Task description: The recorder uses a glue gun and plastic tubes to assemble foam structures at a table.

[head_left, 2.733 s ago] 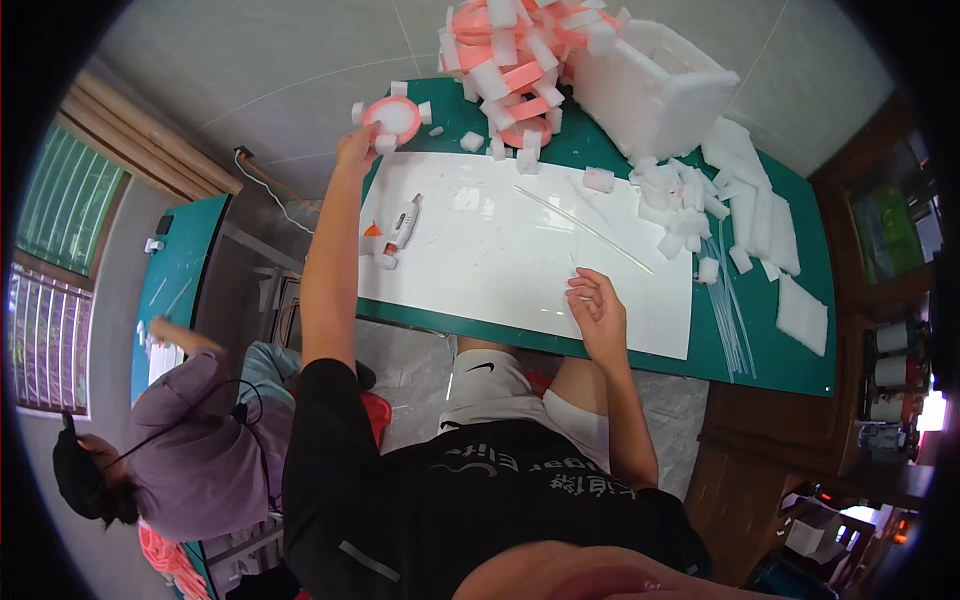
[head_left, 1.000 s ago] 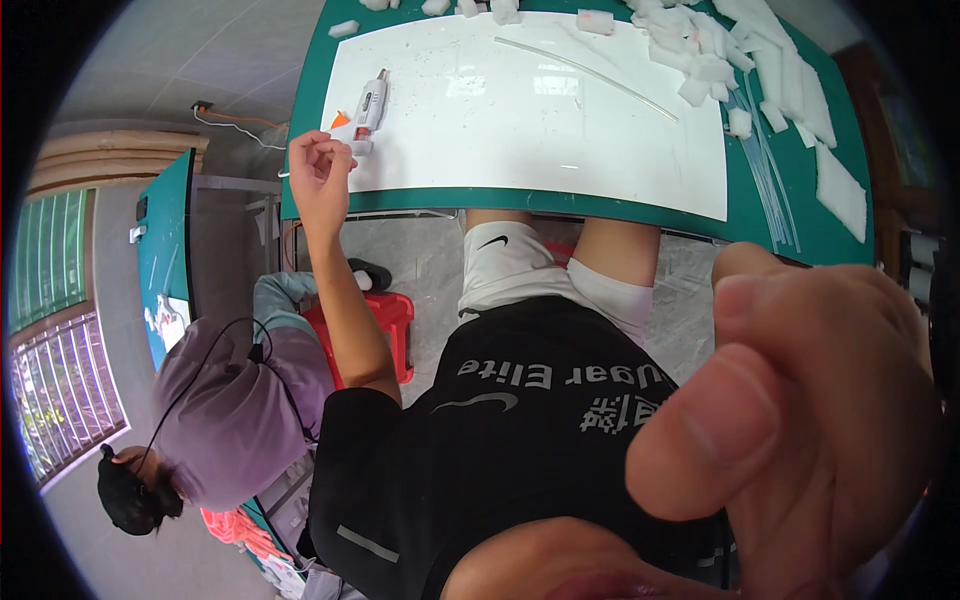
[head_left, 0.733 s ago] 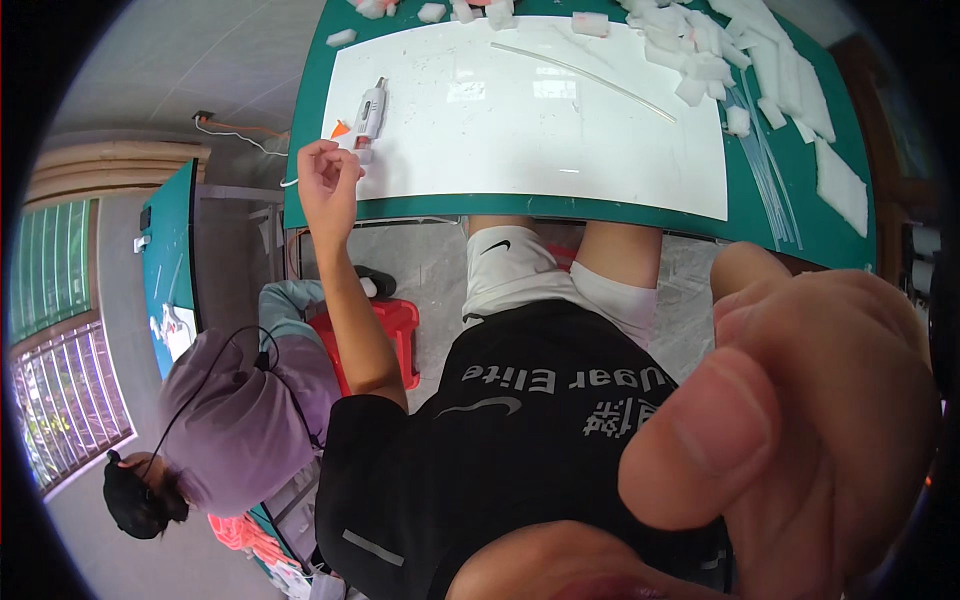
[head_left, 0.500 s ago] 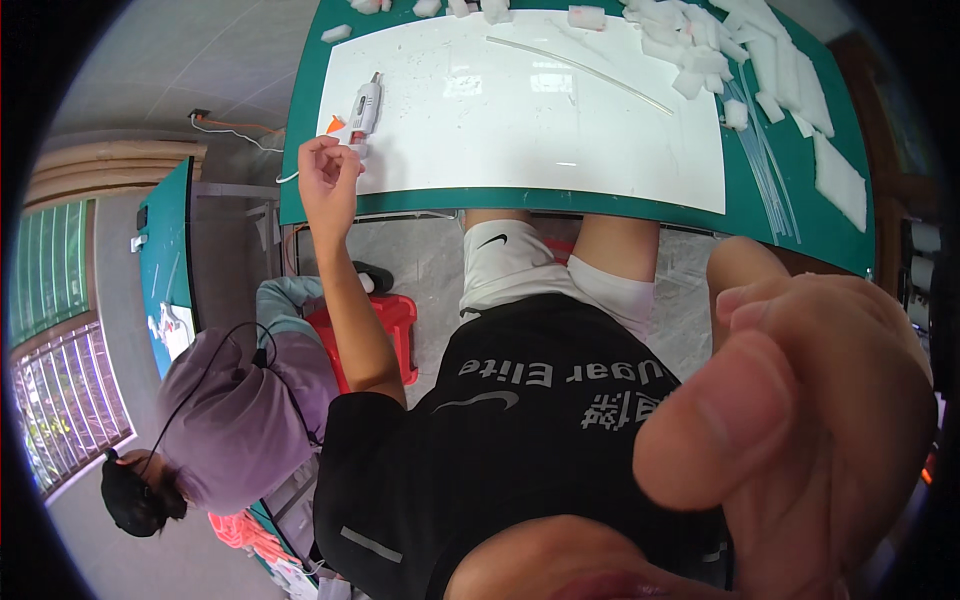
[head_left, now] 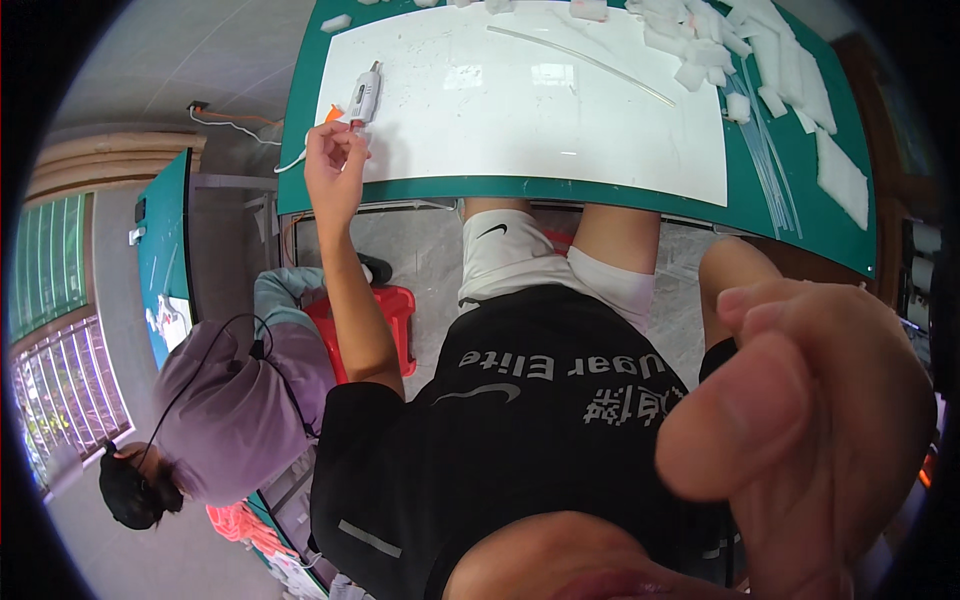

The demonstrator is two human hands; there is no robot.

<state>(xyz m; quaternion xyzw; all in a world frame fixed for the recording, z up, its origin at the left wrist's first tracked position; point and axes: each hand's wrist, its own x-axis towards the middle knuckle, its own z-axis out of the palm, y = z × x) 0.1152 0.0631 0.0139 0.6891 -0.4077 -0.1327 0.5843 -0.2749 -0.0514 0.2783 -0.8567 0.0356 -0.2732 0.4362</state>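
Observation:
A white hot glue gun (head_left: pixel 365 97) lies on the left part of the white board (head_left: pixel 540 130), its metal nozzle pointing to the far side. At the near end of the gun is my left hand (head_left: pixel 336 170), its fingers bent in toward the thumb. The fingertips overlap that end of the gun, and whatever they pinch is hidden. My right hand (head_left: pixel 830 410) is raised very close to the camera at the lower right, large and blurred. Its thumb sticks out to the left and its fingers are curled; nothing can be made out in them.
The board lies on a green table (head_left: pixel 620 196). White foam pieces (head_left: pixel 690 45) and clear sticks (head_left: pixel 765 160) are at the right; one clear stick (head_left: pixel 580 63) lies on the board. A person in purple (head_left: pixel 240 410) is at the left, near a red stool (head_left: pixel 395 320).
My left hand has shifted slightly right, covering more of the gun's near end. My right hand has moved slightly right, still close to the camera. The whole view has tilted a little.

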